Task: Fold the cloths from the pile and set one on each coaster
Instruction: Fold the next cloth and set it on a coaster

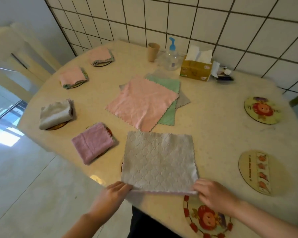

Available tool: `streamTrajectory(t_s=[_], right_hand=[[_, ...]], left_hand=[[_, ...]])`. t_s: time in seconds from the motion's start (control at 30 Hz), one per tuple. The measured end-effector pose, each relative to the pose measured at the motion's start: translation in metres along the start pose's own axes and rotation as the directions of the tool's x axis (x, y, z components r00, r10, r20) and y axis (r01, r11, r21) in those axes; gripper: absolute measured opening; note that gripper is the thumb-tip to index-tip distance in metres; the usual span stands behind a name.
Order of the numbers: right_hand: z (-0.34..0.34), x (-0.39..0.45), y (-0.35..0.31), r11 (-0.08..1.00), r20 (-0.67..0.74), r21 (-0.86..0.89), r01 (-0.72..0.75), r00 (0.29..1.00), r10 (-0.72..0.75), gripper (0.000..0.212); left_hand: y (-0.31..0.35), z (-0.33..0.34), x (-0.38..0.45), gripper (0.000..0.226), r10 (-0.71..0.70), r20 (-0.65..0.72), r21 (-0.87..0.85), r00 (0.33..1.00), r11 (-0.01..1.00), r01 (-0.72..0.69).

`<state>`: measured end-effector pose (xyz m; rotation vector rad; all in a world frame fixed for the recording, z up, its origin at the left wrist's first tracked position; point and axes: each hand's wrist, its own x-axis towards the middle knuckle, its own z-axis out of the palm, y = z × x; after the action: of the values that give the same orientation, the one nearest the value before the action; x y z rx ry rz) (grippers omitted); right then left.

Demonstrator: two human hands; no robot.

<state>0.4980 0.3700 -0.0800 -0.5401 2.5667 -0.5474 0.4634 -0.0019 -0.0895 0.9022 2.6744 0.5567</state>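
At the near edge of the bench (213, 117), the left hand (113, 194) pinches the near left corner of a grey cloth (158, 160), its grip curled tight on the hem; the right hand (213, 194) pinches the near right corner the same way, fingers closed on the fabric. The cloth lies spread flat on the bench, its near hem raised slightly between the two hands. Just beside the right hand, at the near edge, a flower-printed coaster (205, 220) lies bare. Along the left edge, four folded cloths each sit on a coaster: a purple one (93, 143) nearest, then a white one (56, 114), a pink one (73, 77) and another pink one (101, 55) toward the far edge. In the middle, the pile (143, 102) shows a pink cloth on top, green and grey beneath. At the far edge stand a paper cup (153, 51), a pump bottle (171, 55) and a tissue box (196, 66). Near the right edge lie two more bare coasters (262, 110) (258, 172).
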Motion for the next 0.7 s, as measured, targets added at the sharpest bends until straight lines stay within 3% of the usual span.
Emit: streamTrajectory(t_s=[0.1, 0.2, 0.3, 0.47, 0.57, 0.7], right_hand=[[-0.018, 0.01, -0.002, 0.95, -0.059, 0.251, -0.186, 0.976, 0.207, 0.015], [-0.04, 0.029, 0.004, 0.839, -0.204, 0.485, -0.246, 0.901, 0.382, 0.011], [-0.056, 0.054, 0.016, 0.752, -0.295, 0.616, -0.233, 0.817, 0.495, 0.007], [-0.053, 0.105, 0.052, 0.585, -0.23, 0.743, -0.326, 0.696, 0.68, 0.011], [-0.042, 0.124, 0.065, 0.546, -0.212, 0.751, -0.372, 0.648, 0.732, 0.019], [-0.032, 0.129, 0.075, 0.516, -0.206, 0.744, -0.424, 0.589, 0.781, 0.026]], left_hand=[[0.0, -0.016, 0.018, 0.015, -0.179, -0.011, -0.149, 0.984, 0.973, 0.175], [-0.011, -0.034, 0.049, 0.028, -0.327, -0.013, -0.289, 0.945, 0.906, 0.31], [-0.019, -0.055, 0.085, 0.034, -0.503, -0.068, -0.516, 0.861, 0.757, 0.401], [-0.033, -0.063, 0.15, 0.021, -0.734, 0.002, -0.744, 0.679, 0.452, 0.492], [-0.046, -0.049, 0.171, 0.013, -0.775, -0.037, -0.684, 0.631, 0.48, 0.55], [-0.055, -0.038, 0.183, 0.008, -0.775, -0.066, -0.635, 0.628, 0.518, 0.573]])
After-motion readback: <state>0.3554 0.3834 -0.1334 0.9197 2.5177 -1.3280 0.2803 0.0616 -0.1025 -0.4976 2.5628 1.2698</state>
